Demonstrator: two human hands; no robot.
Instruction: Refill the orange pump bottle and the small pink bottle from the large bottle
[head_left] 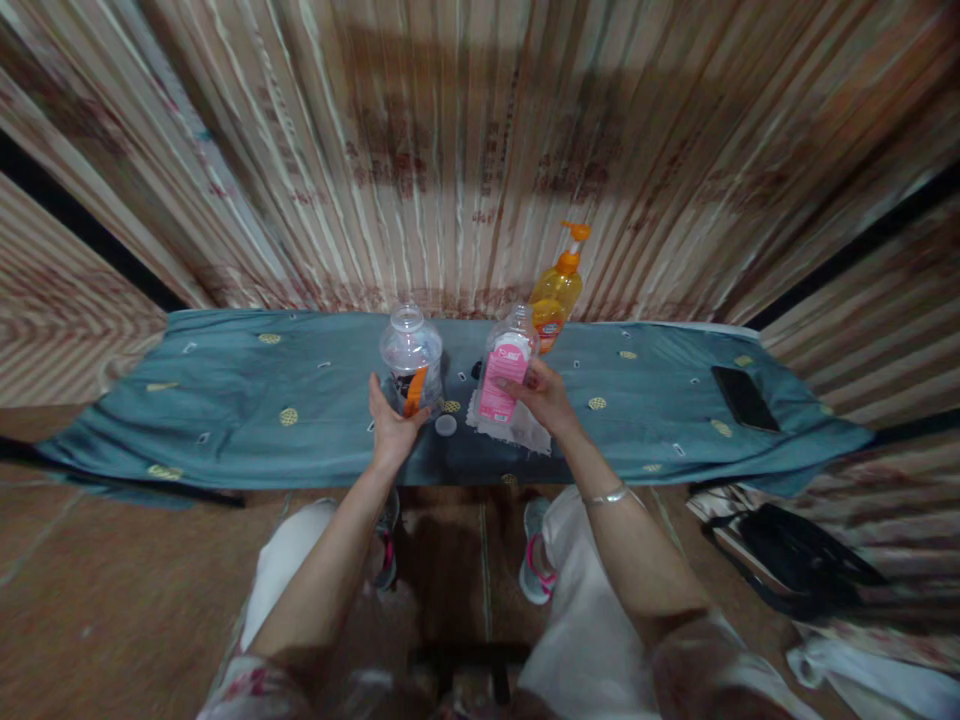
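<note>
The left hand (391,425) is curled around a clear, rounded plastic bottle (410,350) with an orange label, standing mid-desk (225,400) on blue-grey spotted cloth. The right hand (544,398) grips a pink-labelled bottle (506,365) over crinkled clear wrap (525,432). A white cap (445,425) lies between them. An orange pump bottle (559,290) stands at the far edge and a black phone (744,397) lies near the right end.

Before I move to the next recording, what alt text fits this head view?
A person's left hand holds a clear bottle with an orange label and the right hand a clear bottle with a pink label, on a blue-grey cloth. A small white cap lies between them; an orange pump bottle stands behind, a black phone lies far right.
</note>
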